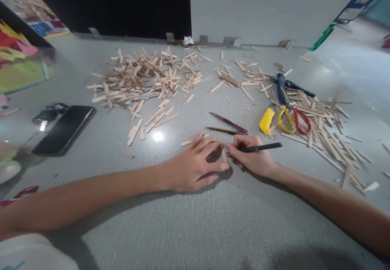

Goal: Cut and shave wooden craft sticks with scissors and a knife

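A short wooden craft stick (pixel 224 153) lies on the grey table between my two hands. The spread fingers of my left hand (pixel 196 164) press it down near both of its ends. In a writing grip, my right hand (pixel 251 155) is closed on a black pen (pixel 265 147), its tip end close against the stick. Just beyond my hands lie a dark red pen (pixel 228 122) and a yellow-and-black pencil (pixel 225 130). Another craft stick (pixel 187 142) is partly covered by my left fingers.
A heap of craft sticks (pixel 143 75) spreads at the back left; more sticks (pixel 329 127) lie at the right. Near them are pliers with red and yellow handles (pixel 294 119), a blue-handled tool (pixel 280 87) and a yellow cutter (pixel 267 120). A phone (pixel 65 129) lies left.
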`<state>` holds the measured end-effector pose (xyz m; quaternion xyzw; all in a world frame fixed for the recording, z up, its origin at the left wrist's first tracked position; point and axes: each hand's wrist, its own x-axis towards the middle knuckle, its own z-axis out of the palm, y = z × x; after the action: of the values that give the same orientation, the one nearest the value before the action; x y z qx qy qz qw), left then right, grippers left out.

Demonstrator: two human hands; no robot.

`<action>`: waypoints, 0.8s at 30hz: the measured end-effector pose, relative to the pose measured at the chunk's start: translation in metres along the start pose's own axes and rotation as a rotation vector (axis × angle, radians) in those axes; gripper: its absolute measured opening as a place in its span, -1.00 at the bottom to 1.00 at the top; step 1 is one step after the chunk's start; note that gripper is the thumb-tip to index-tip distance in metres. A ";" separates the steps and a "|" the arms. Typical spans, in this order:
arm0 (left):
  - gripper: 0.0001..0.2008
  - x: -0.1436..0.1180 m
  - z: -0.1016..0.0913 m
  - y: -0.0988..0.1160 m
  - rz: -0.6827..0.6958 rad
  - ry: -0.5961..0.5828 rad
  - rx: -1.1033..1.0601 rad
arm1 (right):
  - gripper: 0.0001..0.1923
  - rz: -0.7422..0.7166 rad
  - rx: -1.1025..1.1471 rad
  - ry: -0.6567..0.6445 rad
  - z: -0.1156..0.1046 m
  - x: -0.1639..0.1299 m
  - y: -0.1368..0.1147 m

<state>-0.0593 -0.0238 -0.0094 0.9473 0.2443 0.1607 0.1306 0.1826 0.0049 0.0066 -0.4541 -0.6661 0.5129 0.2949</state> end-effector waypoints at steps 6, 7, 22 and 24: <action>-0.56 0.002 -0.003 0.001 0.040 -0.077 -0.051 | -0.46 0.033 0.052 0.034 0.001 0.001 -0.001; -0.56 0.002 -0.003 0.001 0.038 -0.081 -0.054 | -0.46 0.030 0.044 0.038 0.001 0.001 -0.002; -0.58 0.002 -0.002 0.000 -0.034 -0.100 -0.091 | -0.46 0.029 -0.001 0.029 0.001 0.001 -0.001; -0.58 0.002 -0.002 0.001 -0.037 -0.099 -0.094 | -0.45 0.025 0.000 0.023 0.000 0.002 -0.002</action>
<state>-0.0575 -0.0229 -0.0071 0.9424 0.2470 0.1223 0.1898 0.1811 0.0061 0.0081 -0.4682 -0.6570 0.5112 0.2963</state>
